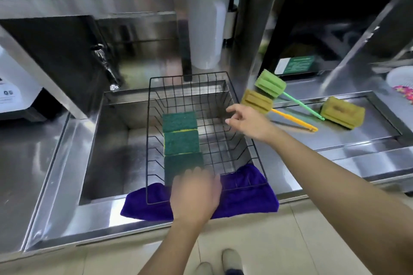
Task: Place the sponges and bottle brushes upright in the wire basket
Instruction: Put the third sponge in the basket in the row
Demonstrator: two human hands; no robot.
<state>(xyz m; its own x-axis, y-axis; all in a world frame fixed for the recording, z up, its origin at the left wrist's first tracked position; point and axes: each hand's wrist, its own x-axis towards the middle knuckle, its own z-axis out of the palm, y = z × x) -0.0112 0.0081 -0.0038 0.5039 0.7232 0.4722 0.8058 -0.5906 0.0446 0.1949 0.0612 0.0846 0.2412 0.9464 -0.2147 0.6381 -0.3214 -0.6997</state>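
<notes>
A black wire basket (242, 118) sits across the steel sink. Three green-and-yellow sponges stand in a row along its left side: far (179, 121), middle (181, 142), near (182, 166). My left hand (195, 194) is on the near sponge at the basket's front edge, blurred, fingers around it. My right hand (248, 121) hovers open over the basket's right rim, holding nothing. To the right on the counter lie a green-handled bottle brush (270, 83), an orange-handled bottle brush (257, 101) and a loose olive sponge head (343, 112).
A purple cloth (250, 196) lies under the basket's front on the sink edge. The sink basin (116, 140) is to the left, with a tap (105, 62) behind. A white cylinder (206, 29) stands behind the basket. A white strainer (402, 82) is far right.
</notes>
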